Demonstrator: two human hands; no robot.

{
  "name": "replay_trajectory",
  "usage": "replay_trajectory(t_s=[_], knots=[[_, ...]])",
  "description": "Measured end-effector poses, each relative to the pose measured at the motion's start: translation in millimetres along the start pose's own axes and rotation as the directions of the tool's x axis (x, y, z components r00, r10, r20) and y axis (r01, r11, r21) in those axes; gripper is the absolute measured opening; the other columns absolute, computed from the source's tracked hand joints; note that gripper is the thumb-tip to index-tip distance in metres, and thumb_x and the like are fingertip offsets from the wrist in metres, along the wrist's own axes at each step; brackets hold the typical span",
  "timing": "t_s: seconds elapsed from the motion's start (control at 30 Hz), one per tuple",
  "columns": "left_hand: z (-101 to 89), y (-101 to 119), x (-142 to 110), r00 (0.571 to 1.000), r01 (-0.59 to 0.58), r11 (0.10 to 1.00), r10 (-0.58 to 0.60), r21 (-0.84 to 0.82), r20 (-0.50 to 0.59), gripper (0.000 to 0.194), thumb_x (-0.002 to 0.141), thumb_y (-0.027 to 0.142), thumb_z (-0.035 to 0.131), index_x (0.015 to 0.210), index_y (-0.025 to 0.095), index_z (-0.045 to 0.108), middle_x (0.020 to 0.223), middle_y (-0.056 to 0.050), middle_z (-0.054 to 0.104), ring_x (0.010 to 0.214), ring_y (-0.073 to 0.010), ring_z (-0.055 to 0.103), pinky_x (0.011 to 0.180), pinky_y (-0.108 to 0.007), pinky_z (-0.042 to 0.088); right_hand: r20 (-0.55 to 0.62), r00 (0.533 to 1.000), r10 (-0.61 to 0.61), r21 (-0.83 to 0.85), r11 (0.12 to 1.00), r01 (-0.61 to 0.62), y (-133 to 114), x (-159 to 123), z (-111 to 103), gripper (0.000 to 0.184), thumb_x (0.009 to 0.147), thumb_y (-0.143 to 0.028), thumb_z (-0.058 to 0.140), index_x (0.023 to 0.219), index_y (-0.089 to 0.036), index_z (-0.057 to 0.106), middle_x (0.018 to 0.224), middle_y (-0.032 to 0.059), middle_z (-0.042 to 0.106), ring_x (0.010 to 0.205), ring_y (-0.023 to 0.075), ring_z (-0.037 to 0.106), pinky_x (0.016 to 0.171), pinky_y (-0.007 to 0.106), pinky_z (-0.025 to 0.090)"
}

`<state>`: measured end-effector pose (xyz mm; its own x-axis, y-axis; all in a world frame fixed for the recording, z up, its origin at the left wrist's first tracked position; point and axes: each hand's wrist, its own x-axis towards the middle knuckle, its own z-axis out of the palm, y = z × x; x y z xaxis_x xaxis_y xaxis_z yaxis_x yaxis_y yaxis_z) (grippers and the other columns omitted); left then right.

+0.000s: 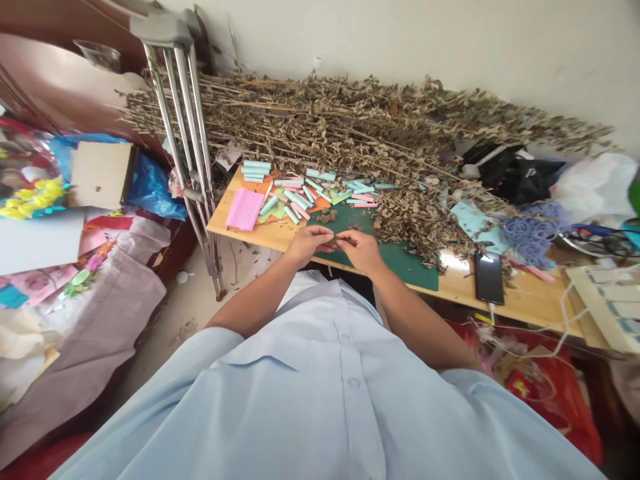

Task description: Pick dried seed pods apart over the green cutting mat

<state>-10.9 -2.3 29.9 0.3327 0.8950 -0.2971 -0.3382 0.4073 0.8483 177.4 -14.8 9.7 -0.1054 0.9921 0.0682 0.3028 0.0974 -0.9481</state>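
My left hand [307,244] and my right hand [359,249] meet at the front edge of a green cutting mat [413,270]. Both are closed, fingertips pinched together on a small bit of dried leaf [336,238], mostly covered by the fingers. Just beyond them lies a small clump of crumbled leaf [327,216]. A heap of dried leaves [415,217] covers the mat's right part. Left of the hands are several rolled blue and pink paper tubes [299,200] and a stack of pink paper [245,208].
Long dried leafy stalks [320,113] lie along the wall. Metal crutches [187,133] lean at the table's left end. To the right are a charging phone [489,277], blue yarn [535,233] and a white power strip [607,300]. A red bag [565,400] sits below the table.
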Motion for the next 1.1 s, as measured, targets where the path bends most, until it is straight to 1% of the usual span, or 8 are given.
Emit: replay_trajectory(t_s=[0.17,0.3,0.4,0.5,0.57,0.7,0.87,1.1], knots=[[1.2,-1.8,1.0,0.999,0.006,0.999,-0.005,0.036,-0.035,0.036,0.068,0.028,0.091,0.090,0.010,0.068,0.075,-0.005,0.073,0.068,-0.0149,0.072,0.070,-0.029,0.059,0.012,1.000,0.026,0.019,0.999,-0.027,0.7,-2.6,0.7,0.023,0.081,-0.039,0.072,0.097,-0.023,0.077,0.091,0.0041,0.080,0.081,0.0221,0.075,0.079,0.038,0.062],[0.8,-3.7,3.5,0.997,-0.004,0.999,0.006,0.035,-0.074,0.035,0.067,0.025,0.091,0.087,0.010,0.068,0.074,-0.003,0.071,0.065,-0.0132,0.070,0.069,-0.028,0.059,0.016,1.000,-0.001,-0.006,1.000,0.001,-1.3,-4.7,0.5,0.028,0.081,-0.037,0.073,0.104,-0.022,0.078,0.096,0.0050,0.080,0.082,0.0219,0.075,0.080,0.037,0.062],[1.0,-4.2,4.2,0.997,-0.004,0.999,0.007,0.037,-0.080,0.034,0.066,0.025,0.091,0.086,0.010,0.068,0.073,-0.002,0.070,0.064,-0.0127,0.070,0.068,-0.028,0.059,0.009,0.997,-0.082,-0.058,0.995,0.082,-4.8,-5.6,0.0,0.032,0.082,-0.034,0.073,0.112,-0.023,0.077,0.105,0.0059,0.080,0.084,0.0214,0.075,0.080,0.037,0.061],[1.7,-3.3,2.7,0.998,-0.001,1.000,0.003,0.031,-0.068,0.036,0.065,0.025,0.091,0.088,0.011,0.068,0.072,-0.002,0.070,0.066,-0.0142,0.071,0.070,-0.029,0.060,-0.005,0.978,-0.207,-0.189,0.961,0.203,-10.7,-6.2,-1.2,0.020,0.087,-0.031,0.068,0.102,-0.024,0.080,0.101,0.0056,0.080,0.088,0.0217,0.074,0.084,0.037,0.059],[2.4,-2.3,0.9,0.998,0.001,1.000,0.000,0.026,-0.055,0.037,0.065,0.026,0.091,0.089,0.010,0.069,0.073,-0.004,0.072,0.068,-0.0154,0.072,0.071,-0.030,0.060,-0.008,0.970,-0.241,-0.243,0.942,0.232,-14.7,-6.7,-1.7,0.018,0.089,-0.030,0.065,0.096,-0.024,0.080,0.095,0.0053,0.080,0.087,0.0215,0.073,0.084,0.037,0.058],[3.5,-1.1,-1.5,0.999,-0.006,1.000,0.007,0.026,-0.033,0.039,0.062,0.027,0.093,0.088,0.010,0.070,0.075,-0.006,0.074,0.070,-0.0164,0.073,0.073,-0.030,0.060,-0.044,0.986,-0.160,-0.214,0.966,0.148,-16.4,-8.1,0.4,0.017,0.087,-0.032,0.065,0.093,-0.024,0.079,0.089,0.0046,0.079,0.079,0.0210,0.073,0.077,0.036,0.059],[2.2,-3.0,0.5,1.000,-0.011,1.000,0.011,0.024,-0.028,0.036,0.061,0.025,0.092,0.085,0.010,0.069,0.074,-0.006,0.074,0.069,-0.0173,0.074,0.072,-0.030,0.059,-0.038,0.999,-0.010,-0.022,1.000,0.010,-11.3,-8.2,5.9,0.019,0.084,-0.037,0.067,0.092,-0.023,0.077,0.084,0.0035,0.079,0.076,0.0217,0.075,0.076,0.036,0.062],[-0.5,-4.1,2.9,1.000,-0.017,1.000,0.017,0.013,-0.021,0.028,0.065,0.020,0.084,0.085,0.011,0.068,0.072,-0.005,0.072,0.069,-0.0175,0.072,0.072,-0.031,0.058,-0.063,0.986,0.151,0.198,0.971,-0.136,-15.7,-6.4,7.4,0.023,0.077,-0.040,0.074,0.089,-0.021,0.076,0.076,0.0033,0.078,0.069,0.0213,0.075,0.074,0.037,0.065]])
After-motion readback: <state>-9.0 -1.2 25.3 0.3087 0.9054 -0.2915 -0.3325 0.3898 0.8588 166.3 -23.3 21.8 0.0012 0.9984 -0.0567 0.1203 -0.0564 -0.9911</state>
